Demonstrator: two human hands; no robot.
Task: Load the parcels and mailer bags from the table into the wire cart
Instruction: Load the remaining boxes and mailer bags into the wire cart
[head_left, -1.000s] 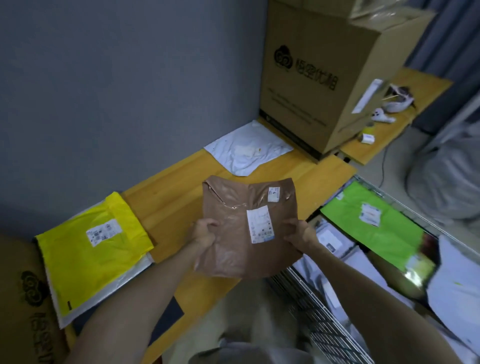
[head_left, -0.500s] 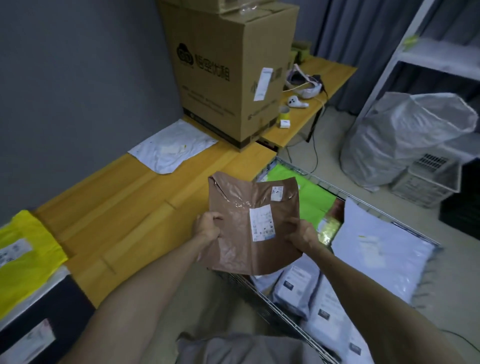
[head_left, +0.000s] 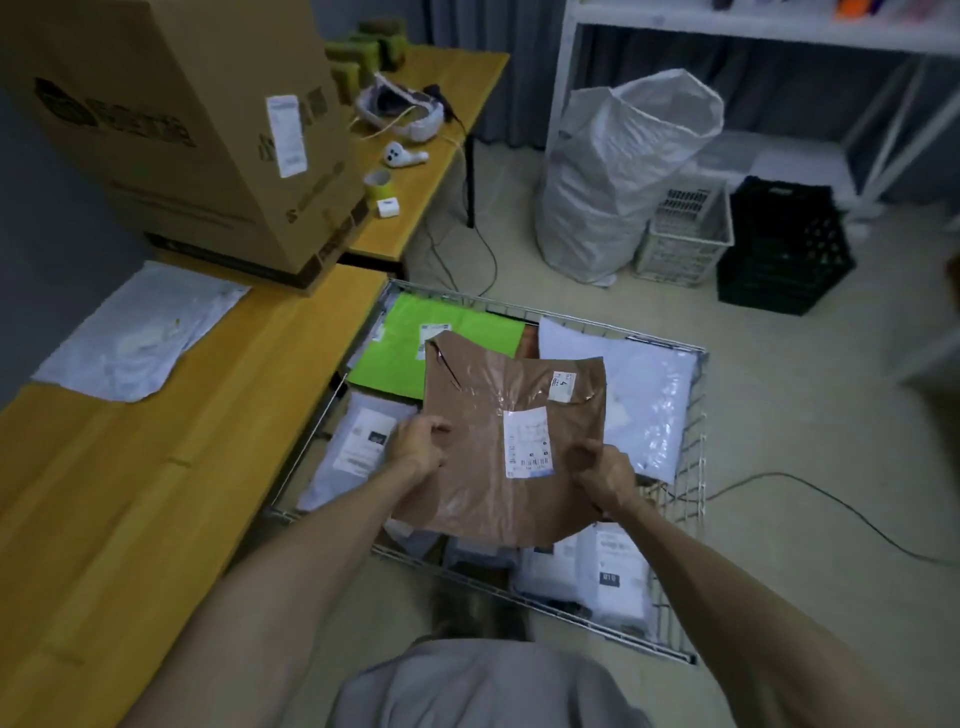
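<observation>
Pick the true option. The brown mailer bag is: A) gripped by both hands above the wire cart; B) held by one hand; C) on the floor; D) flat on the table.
A: the left hand and right hand each grip a side of the brown mailer bag over the wire cart.

Held item: brown mailer bag, glossy, creased, two white labels facing up. It is tilted above the middle of the wire cart, pinched at its side edges by left hand and right hand.
In cart: green mailer flat at far-left corner; white mailer far-right; pale labelled mailers along near side.
Left of cart, on worktop: crumpled white mailer lying flat; cardboard box upright.
</observation>
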